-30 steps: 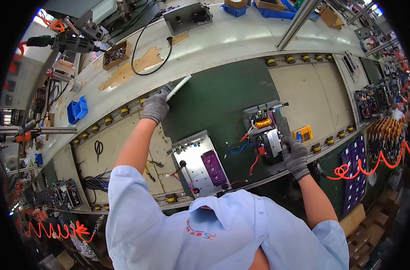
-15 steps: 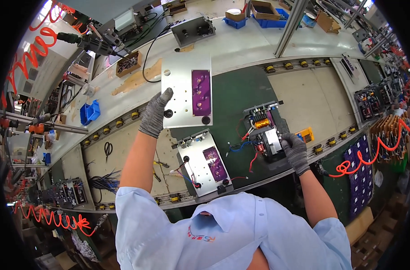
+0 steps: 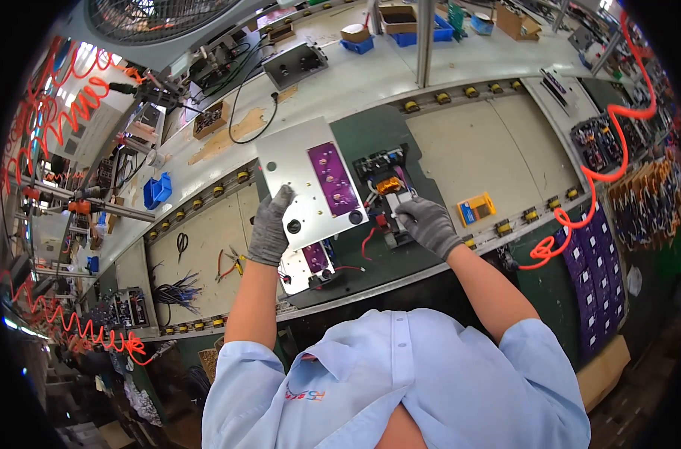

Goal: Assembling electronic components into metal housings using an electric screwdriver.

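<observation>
My left hand (image 3: pixel 270 228), in a grey knit glove, grips the left edge of a silver metal panel (image 3: pixel 288 165) with its thumb on top. The panel bears a purple circuit board (image 3: pixel 333 179) and several holes, and is held slightly tilted. Beneath it a second metal panel (image 3: pixel 295 277) is partly hidden on the green board (image 3: pixel 364 129). My gloved right hand (image 3: pixel 430 227) closes on the right side of a black electronic assembly (image 3: pixel 372 163) with a copper coil (image 3: pixel 389 185). A red wire hangs from the assembly; the fingertips are partly hidden.
A yellow-orange box (image 3: pixel 476 210) sits on the conveyor line at right. Pliers (image 3: pixel 230 263), scissors (image 3: pixel 182 242) and a wire bundle (image 3: pixel 177 290) lie at left. A red coiled hose (image 3: pixel 618 142) hangs at right. A metal post (image 3: pixel 425 45) rises from the far bench.
The held panel has come nearer and tilted, covering more of the panel below. The assembly has shifted left with my right hand, away from the yellow-orange box. The whole view has turned somewhat.
</observation>
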